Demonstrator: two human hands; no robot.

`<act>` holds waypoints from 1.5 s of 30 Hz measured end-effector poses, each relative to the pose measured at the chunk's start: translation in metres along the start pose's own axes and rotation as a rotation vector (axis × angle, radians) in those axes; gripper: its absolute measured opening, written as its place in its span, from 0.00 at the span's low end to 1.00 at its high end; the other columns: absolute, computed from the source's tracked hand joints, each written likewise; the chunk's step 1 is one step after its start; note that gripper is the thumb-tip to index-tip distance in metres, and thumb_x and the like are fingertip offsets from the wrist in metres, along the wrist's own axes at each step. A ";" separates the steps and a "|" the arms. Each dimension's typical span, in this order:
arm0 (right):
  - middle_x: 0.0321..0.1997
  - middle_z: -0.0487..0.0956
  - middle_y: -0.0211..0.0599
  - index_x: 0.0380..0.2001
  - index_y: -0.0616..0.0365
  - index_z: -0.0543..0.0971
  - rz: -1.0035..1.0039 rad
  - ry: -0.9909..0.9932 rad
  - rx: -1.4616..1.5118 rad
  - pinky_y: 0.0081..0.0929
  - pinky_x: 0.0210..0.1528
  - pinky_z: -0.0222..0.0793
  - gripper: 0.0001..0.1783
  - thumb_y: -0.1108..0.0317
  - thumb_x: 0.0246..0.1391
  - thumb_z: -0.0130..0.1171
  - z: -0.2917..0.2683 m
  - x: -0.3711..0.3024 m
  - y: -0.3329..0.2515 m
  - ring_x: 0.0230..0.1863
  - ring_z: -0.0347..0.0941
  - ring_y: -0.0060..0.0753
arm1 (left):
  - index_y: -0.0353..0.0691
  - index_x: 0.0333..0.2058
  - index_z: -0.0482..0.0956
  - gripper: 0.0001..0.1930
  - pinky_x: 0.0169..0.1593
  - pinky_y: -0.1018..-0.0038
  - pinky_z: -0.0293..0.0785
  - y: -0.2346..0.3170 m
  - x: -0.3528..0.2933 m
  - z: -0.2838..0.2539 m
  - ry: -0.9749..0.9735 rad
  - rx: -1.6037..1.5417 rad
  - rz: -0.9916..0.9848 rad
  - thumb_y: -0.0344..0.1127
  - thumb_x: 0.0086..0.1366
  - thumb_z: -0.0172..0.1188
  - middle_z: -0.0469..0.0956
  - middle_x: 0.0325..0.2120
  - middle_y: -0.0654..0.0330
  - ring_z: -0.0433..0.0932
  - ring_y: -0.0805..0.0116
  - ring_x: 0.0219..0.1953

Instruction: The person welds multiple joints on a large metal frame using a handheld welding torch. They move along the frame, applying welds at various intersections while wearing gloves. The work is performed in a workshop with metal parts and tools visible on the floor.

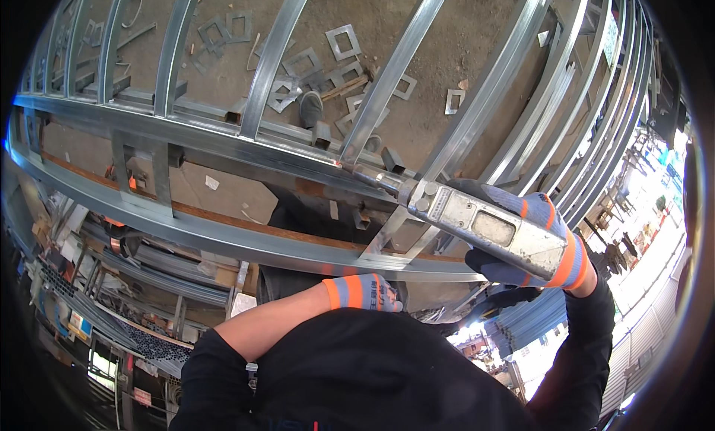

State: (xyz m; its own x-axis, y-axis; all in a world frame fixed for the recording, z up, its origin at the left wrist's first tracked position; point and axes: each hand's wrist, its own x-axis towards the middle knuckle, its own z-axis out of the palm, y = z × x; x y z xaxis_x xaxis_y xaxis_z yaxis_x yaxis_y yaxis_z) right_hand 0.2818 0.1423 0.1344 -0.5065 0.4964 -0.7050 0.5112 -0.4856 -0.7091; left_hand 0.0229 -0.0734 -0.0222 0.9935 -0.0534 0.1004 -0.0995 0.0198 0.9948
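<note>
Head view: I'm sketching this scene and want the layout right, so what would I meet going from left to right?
Pale scrap → grey shoe → gloved left hand → gloved right hand, holding the body of the silver power tool.

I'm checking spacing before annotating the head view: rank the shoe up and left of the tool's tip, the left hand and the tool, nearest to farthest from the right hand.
From the right hand:
1. Tool: in its grip.
2. Left hand: to its left, by the torso.
3. Shoe: farther left, on the ground.
</note>
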 end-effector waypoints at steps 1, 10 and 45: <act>0.45 0.85 0.36 0.69 0.63 0.70 0.001 0.007 0.016 0.29 0.48 0.77 0.44 0.64 0.49 0.74 0.001 0.000 0.001 0.39 0.83 0.29 | 0.43 0.39 0.74 0.07 0.44 0.63 0.81 0.000 0.001 0.000 -0.026 0.013 -0.003 0.38 0.69 0.52 0.78 0.31 0.57 0.84 0.56 0.39; 0.42 0.84 0.31 0.71 0.61 0.69 0.123 -0.014 0.140 0.26 0.47 0.76 0.45 0.65 0.49 0.74 0.002 0.001 -0.005 0.36 0.79 0.24 | 0.45 0.36 0.73 0.02 0.36 0.63 0.80 -0.004 0.000 0.013 0.131 0.105 0.041 0.34 0.66 0.55 0.75 0.27 0.59 0.83 0.58 0.33; 0.41 0.86 0.39 0.64 0.64 0.73 0.075 0.012 0.079 0.27 0.42 0.79 0.35 0.73 0.53 0.70 0.004 -0.003 -0.006 0.36 0.85 0.33 | 0.44 0.37 0.77 0.05 0.31 0.57 0.76 -0.005 0.000 0.016 0.179 0.001 0.022 0.36 0.69 0.55 0.76 0.25 0.55 0.81 0.53 0.28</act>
State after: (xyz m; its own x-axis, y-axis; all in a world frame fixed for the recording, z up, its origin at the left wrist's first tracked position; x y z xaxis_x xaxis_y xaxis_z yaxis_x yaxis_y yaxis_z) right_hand 0.2769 0.1409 0.1405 -0.4599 0.4652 -0.7564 0.4909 -0.5766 -0.6531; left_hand 0.0228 -0.0893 -0.0269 0.9850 0.1261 0.1181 -0.1213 0.0177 0.9925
